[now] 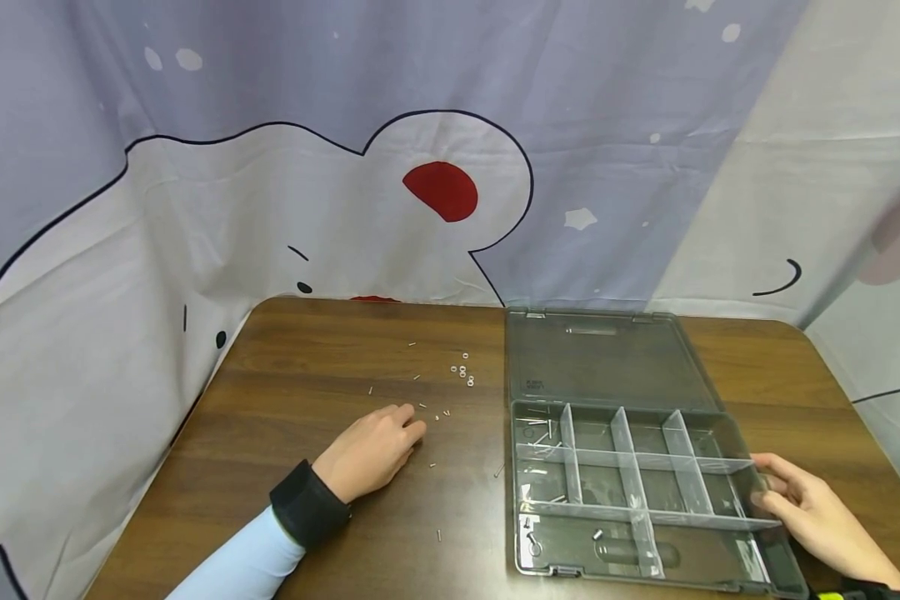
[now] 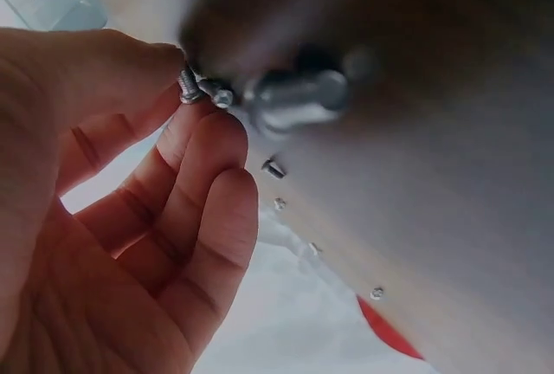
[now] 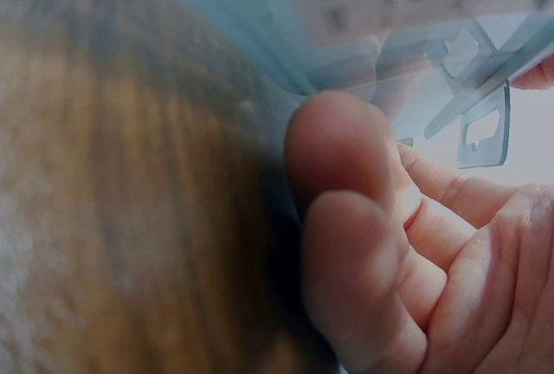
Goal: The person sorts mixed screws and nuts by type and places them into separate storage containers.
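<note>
On the table my left hand [image 1: 371,450] pinches a small screw [image 2: 188,87] between thumb and fingertips. A second small screw [image 2: 216,93] sits right beside it at the fingertips. Close to the left wrist camera is a blurred metal cylinder [image 2: 299,101]. At the right, my right hand [image 1: 813,508] grips the side wall of a clear grey compartment box [image 1: 783,554], thumb at the rim; its fingertips are curled against the box in the right wrist view. The box's lid [image 1: 607,358] lies folded back. Several screws [image 1: 543,433] lie in the left compartments.
Loose screws [image 1: 439,536] are scattered over the wooden table [image 1: 307,358] around the left hand. Several small white rings [image 1: 462,369] lie together left of the lid. A longer pin [image 1: 498,471] is beside the box. A printed curtain [image 1: 330,217] hangs behind the table.
</note>
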Demonstrator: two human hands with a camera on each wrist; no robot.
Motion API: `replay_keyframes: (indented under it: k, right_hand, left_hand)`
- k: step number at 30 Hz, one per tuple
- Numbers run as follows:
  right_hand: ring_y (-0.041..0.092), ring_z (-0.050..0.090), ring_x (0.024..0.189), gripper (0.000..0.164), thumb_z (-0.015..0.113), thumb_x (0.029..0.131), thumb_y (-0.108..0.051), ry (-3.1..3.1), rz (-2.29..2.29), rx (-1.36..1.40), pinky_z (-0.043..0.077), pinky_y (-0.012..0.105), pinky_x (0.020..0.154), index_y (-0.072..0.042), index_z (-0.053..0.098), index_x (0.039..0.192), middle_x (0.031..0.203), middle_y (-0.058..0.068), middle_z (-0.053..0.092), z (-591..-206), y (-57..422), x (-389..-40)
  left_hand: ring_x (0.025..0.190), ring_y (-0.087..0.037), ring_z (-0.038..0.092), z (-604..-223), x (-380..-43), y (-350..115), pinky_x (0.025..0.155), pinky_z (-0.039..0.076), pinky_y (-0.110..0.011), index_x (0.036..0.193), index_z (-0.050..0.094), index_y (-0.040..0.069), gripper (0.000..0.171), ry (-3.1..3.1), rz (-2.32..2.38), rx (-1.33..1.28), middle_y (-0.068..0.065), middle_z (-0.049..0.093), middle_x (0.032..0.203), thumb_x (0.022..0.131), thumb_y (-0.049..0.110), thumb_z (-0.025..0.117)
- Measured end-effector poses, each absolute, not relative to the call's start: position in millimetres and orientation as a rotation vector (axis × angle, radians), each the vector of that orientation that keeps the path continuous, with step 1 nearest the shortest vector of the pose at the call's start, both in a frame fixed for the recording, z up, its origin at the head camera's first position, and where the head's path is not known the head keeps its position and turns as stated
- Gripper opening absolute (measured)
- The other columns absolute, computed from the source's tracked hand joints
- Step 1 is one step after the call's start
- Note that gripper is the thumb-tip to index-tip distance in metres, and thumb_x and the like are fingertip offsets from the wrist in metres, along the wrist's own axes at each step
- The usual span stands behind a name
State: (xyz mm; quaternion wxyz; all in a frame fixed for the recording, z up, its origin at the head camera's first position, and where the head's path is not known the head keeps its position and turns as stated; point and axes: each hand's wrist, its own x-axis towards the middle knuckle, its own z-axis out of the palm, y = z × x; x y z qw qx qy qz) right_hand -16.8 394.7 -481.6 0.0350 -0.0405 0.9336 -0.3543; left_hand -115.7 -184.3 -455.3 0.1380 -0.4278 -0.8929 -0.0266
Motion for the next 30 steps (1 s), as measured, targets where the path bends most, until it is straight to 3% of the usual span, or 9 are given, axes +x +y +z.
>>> replay_keyframes:
  k: [9, 19, 25, 28, 30]
  right_hand:
    - [0.007, 0.046, 0.057, 0.044, 0.058, 0.101, -0.005, 2.859, -1.071, -0.113, 0.039, 0.025, 0.052, 0.010, 0.043, 0.140, 0.068, -0.009, 0.051, -481, 395, -17]
    - [0.007, 0.046, 0.056, 0.042, 0.059, 0.100, -0.004, 2.863, -1.088, -0.111, 0.039, 0.026, 0.051, 0.008, 0.045, 0.138, 0.067, -0.009, 0.050, -481, 394, -17]
    - [0.007, 0.047, 0.057, 0.044, 0.058, 0.101, -0.004, 2.843, -1.100, -0.123, 0.040, 0.025, 0.052, 0.010, 0.042, 0.140, 0.066, -0.009, 0.048, -481, 395, -17]
    - [0.006, 0.047, 0.058, 0.042, 0.058, 0.101, -0.004, 2.848, -1.107, -0.126, 0.040, 0.025, 0.052, 0.006, 0.044, 0.139, 0.066, -0.010, 0.046, -482, 395, -17]
    - [0.006, 0.046, 0.057, 0.039, 0.059, 0.101, -0.004, 2.856, -1.120, -0.137, 0.039, 0.025, 0.052, -0.006, 0.048, 0.139, 0.066, -0.010, 0.045, -483, 395, -17]
  left_hand:
    - [0.070, -0.014, 0.045, -436, -103, -165, 0.069, 0.051, -0.029, 0.092, 0.062, 0.013, 0.011, -2.537, -0.097, -1.298, 0.000, 0.053, 0.088, 0.089, 0.013, 0.072]
    - [0.073, -0.012, 0.040, -412, -62, -114, 0.066, 0.041, -0.024, 0.096, 0.060, 0.017, 0.017, -2.337, -0.061, -1.487, 0.004, 0.046, 0.087, 0.082, 0.017, 0.070]
    - [0.075, -0.010, 0.046, -403, -43, -84, 0.065, 0.037, -0.021, 0.096, 0.061, 0.020, 0.007, -2.175, -0.027, -1.569, 0.006, 0.050, 0.089, 0.090, 0.015, 0.061]
    - [0.071, -0.009, 0.041, -403, -36, -72, 0.063, 0.033, -0.020, 0.090, 0.059, 0.021, 0.014, -2.087, -0.049, -1.589, 0.007, 0.049, 0.086, 0.094, 0.010, 0.052]
    - [0.068, -0.009, 0.036, -405, -33, -66, 0.060, 0.031, -0.020, 0.084, 0.056, 0.022, 0.021, -2.043, -0.063, -1.592, 0.008, 0.047, 0.084, 0.094, 0.007, 0.046]
